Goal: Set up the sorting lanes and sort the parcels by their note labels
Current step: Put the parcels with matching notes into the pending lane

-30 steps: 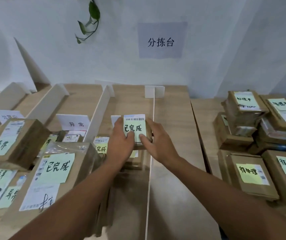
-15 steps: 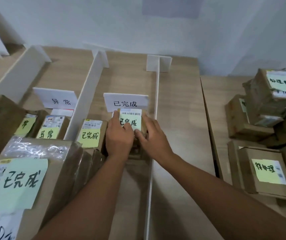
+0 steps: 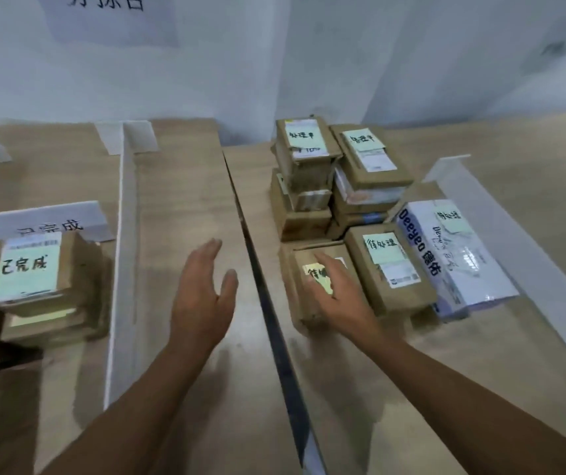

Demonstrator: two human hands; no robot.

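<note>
Brown cardboard under the right grip point(image 3: 339, 293): the fingers lie flat and straight on top of the near parcel point(image 3: 297, 293), covering part of its yellow note point(image 3: 314, 270), and nothing is clasped. That parcel sits at the near left corner of the cluster on the right tabletop point(image 3: 514, 149), just across the dark gap point(image 3: 274, 330) from the left tabletop point(image 3: 185, 186).

Just beside it on the right lies a second parcel point(image 3: 401, 286) with a green note reading 待处理. Next along is a white Deeyeo bag point(image 3: 463, 269), near the right divider point(image 3: 514, 241). Behind them stand two stacks of boxes point(image 3: 303, 156), with green notes on top.

The left grip point(image 3: 202, 293) hovers over bare wood on the left tabletop. Its fingers are straight, its thumb is apart, and it holds nothing.

Further left, past the standing left divider point(image 3: 122, 269), there's a lane sign point(image 3: 48, 219) reading 已完成. Right in front of it is a sorted parcel point(image 3: 75, 265), on top of a stack and carrying a green 已完成 note.
</note>
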